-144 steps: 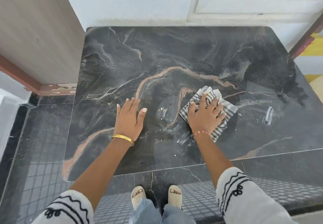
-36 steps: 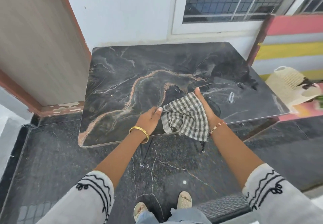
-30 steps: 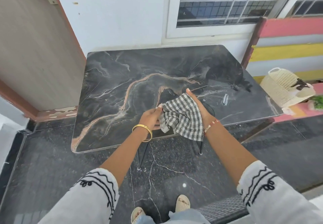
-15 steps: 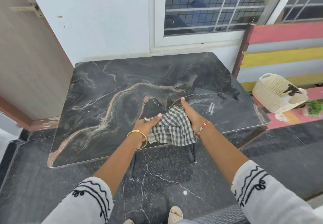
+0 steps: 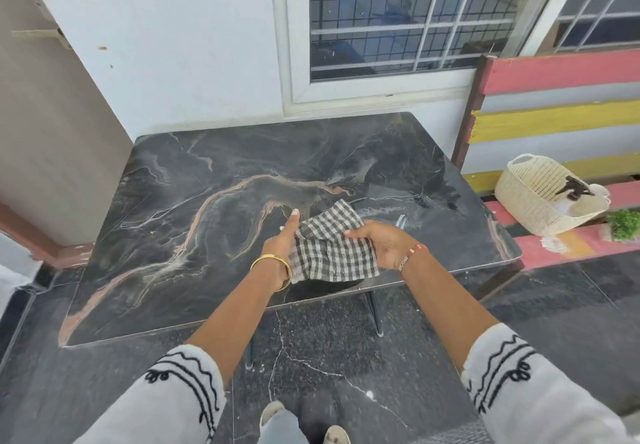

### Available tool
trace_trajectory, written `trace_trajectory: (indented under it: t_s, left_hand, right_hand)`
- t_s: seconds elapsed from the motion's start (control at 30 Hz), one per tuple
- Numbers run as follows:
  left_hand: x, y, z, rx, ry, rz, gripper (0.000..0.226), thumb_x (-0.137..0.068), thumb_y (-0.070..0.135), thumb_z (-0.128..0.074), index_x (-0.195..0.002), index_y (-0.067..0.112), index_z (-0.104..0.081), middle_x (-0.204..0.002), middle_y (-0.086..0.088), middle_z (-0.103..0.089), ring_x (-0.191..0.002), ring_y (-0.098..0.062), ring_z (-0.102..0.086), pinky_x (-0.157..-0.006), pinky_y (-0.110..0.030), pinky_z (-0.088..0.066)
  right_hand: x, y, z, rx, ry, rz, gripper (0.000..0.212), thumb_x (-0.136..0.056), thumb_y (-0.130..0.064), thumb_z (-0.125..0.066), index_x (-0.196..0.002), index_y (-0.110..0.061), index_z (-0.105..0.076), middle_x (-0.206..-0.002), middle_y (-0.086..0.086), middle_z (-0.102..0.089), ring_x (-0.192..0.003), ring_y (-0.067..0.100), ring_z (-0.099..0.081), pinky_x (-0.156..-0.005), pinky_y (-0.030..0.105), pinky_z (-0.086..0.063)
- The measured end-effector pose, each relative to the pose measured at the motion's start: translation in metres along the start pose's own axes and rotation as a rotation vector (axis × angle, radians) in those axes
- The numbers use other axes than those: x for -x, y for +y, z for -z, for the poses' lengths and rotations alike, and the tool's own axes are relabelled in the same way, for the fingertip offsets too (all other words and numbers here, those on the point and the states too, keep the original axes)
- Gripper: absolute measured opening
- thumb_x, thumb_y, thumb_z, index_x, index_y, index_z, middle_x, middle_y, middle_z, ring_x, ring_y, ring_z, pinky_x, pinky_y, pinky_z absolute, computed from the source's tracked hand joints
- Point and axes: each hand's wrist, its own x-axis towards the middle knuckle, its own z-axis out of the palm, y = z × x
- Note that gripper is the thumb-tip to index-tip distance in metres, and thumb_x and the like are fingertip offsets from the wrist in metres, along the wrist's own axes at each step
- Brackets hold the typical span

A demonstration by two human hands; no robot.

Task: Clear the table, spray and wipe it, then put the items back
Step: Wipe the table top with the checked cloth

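The dark marble-patterned table [image 5: 194, 221] stands against the white wall with nothing lying on its top. Above its front edge I hold a checked grey-and-white cloth [image 5: 332, 253] between both hands. My left hand [image 5: 280, 246] grips the cloth's left side, thumb pointing up. My right hand [image 5: 381, 242] holds the right side, with its fingers laid over the folded cloth. The cloth is folded over on itself and hangs slightly past the table's edge.
A striped bench [image 5: 554, 121] in red, grey and yellow stands right of the table. On it lies a tipped cream woven basket [image 5: 540, 197] with a dark spray trigger [image 5: 573, 187] showing, and a small green plant [image 5: 625, 225]. A barred window [image 5: 408, 17] is behind; a door [image 5: 45, 131] stands at left.
I stopped wiping, lifted the cloth off the table and took it in both hands. Over the last second the cloth has been folded over and my view has swung up and right.
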Motion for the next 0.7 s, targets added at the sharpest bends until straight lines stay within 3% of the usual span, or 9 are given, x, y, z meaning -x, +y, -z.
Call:
trace_trajectory:
  t_s: [0.07, 0.13, 0.2, 0.23, 0.3, 0.4, 0.5, 0.6, 0.7]
  left_hand:
    - [-0.005, 0.003, -0.005, -0.079, -0.052, 0.001, 0.100, -0.062, 0.060, -0.071, -0.138, 0.008, -0.035, -0.145, -0.009, -0.040, -0.130, -0.029, -0.042, -0.111, -0.049, -0.031]
    - [-0.015, 0.003, -0.008, -0.186, -0.043, -0.025, 0.076, -0.073, 0.041, -0.072, -0.132, 0.004, -0.043, -0.140, -0.012, -0.046, -0.124, -0.031, -0.047, -0.104, -0.050, -0.040]
    - [-0.025, 0.005, -0.012, -0.229, 0.002, -0.039, 0.053, -0.082, 0.033, -0.066, -0.122, 0.001, -0.052, -0.127, -0.016, -0.056, -0.106, -0.032, -0.059, -0.082, -0.043, -0.054]
    - [-0.030, 0.006, -0.015, -0.219, -0.003, -0.040, 0.048, -0.084, 0.032, -0.064, -0.119, 0.001, -0.054, -0.121, -0.017, -0.060, -0.095, -0.030, -0.062, -0.072, -0.038, -0.055]
    - [-0.041, 0.009, -0.024, -0.223, 0.004, -0.058, 0.047, -0.086, 0.034, -0.060, -0.121, 0.002, -0.054, -0.117, -0.015, -0.061, -0.087, -0.027, -0.061, -0.070, -0.035, -0.055]
    - [-0.063, 0.021, -0.039, -0.325, 0.082, -0.112, 0.049, -0.089, 0.039, -0.053, -0.123, 0.004, -0.052, -0.108, -0.006, -0.053, -0.098, -0.031, -0.059, -0.084, -0.039, -0.054]
    - [-0.091, 0.035, -0.051, -0.368, 0.128, -0.181, 0.037, -0.089, 0.044, -0.050, -0.077, 0.011, -0.059, -0.079, -0.003, -0.054, -0.092, -0.029, -0.060, -0.092, -0.047, -0.051]
    - [-0.121, 0.052, -0.064, -0.376, 0.159, -0.194, 0.037, -0.090, 0.043, -0.049, -0.064, 0.017, -0.050, -0.075, -0.004, -0.057, -0.077, -0.023, -0.057, -0.085, -0.036, -0.049]
    - [-0.147, 0.063, -0.070, -0.577, 0.240, -0.265, 0.034, -0.089, 0.037, -0.048, -0.070, 0.011, -0.059, -0.087, -0.012, -0.062, -0.079, -0.027, -0.055, -0.078, -0.036, -0.045]
  right_hand:
    - [-0.005, -0.007, 0.004, -0.074, 0.052, 0.048, 0.017, -0.086, -0.004, -0.061, -0.102, -0.008, -0.058, -0.115, 0.013, -0.062, -0.104, 0.028, -0.059, -0.104, 0.049, -0.040]
    - [-0.011, -0.014, 0.007, -0.095, 0.125, 0.063, 0.018, -0.088, -0.006, -0.061, -0.105, -0.005, -0.057, -0.116, 0.013, -0.060, -0.102, 0.027, -0.060, -0.100, 0.047, -0.045]
    - [-0.023, -0.019, 0.012, -0.132, 0.148, 0.111, 0.006, -0.088, -0.008, -0.061, -0.093, -0.004, -0.059, -0.099, 0.013, -0.064, -0.083, 0.025, -0.063, -0.086, 0.044, -0.051]
    - [-0.030, -0.021, 0.015, -0.137, 0.163, 0.123, 0.004, -0.089, -0.008, -0.060, -0.086, -0.005, -0.059, -0.090, 0.013, -0.065, -0.076, 0.024, -0.063, -0.085, 0.043, -0.052]
    - [-0.040, -0.029, 0.020, -0.093, 0.214, 0.132, 0.009, -0.088, -0.010, -0.062, -0.081, -0.006, -0.059, -0.084, 0.012, -0.065, -0.074, 0.024, -0.062, -0.088, 0.045, -0.051]
    - [-0.060, -0.045, 0.033, -0.026, 0.258, 0.181, 0.008, -0.085, -0.012, -0.065, -0.080, -0.008, -0.060, -0.096, 0.016, -0.066, -0.088, 0.027, -0.064, -0.093, 0.047, -0.050]
    - [-0.084, -0.065, 0.049, 0.072, 0.277, 0.198, 0.015, -0.081, -0.014, -0.069, -0.071, -0.012, -0.058, -0.107, 0.016, -0.062, -0.105, 0.029, -0.058, -0.100, 0.048, -0.044]
    - [-0.111, -0.091, 0.067, 0.101, 0.245, 0.225, 0.020, -0.075, -0.019, -0.073, -0.067, -0.016, -0.056, -0.109, 0.014, -0.061, -0.109, 0.032, -0.057, -0.102, 0.047, -0.041]
    - [-0.130, -0.106, 0.081, 0.213, 0.363, 0.251, 0.021, -0.077, -0.019, -0.074, -0.094, -0.009, -0.065, -0.126, 0.020, -0.059, -0.110, 0.027, -0.057, -0.103, 0.044, -0.043]
